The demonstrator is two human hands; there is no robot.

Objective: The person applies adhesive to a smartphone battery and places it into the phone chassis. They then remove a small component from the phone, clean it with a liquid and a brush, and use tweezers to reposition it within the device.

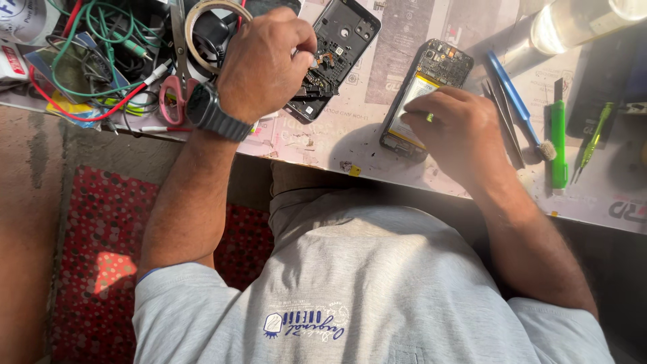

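My left hand [263, 61], with a black watch on the wrist, is closed on a small black circuit board [317, 84]. The board lies at the edge of a dark phone back cover [347, 34] on the table. My right hand [451, 128] lies on an opened phone [438, 64] with its battery [411, 101] exposed. Its fingertips press on the battery, and a small green bit shows between them. What that bit is I cannot tell.
Printed paper [323, 135] covers the table. At the left lie tangled green and red wires [101, 40], pink-handled scissors [176, 81] and a tape roll [202, 20]. To the right lie tweezers [502, 121], a blue brush [519, 108], a green knife [558, 135] and a green screwdriver [593, 138].
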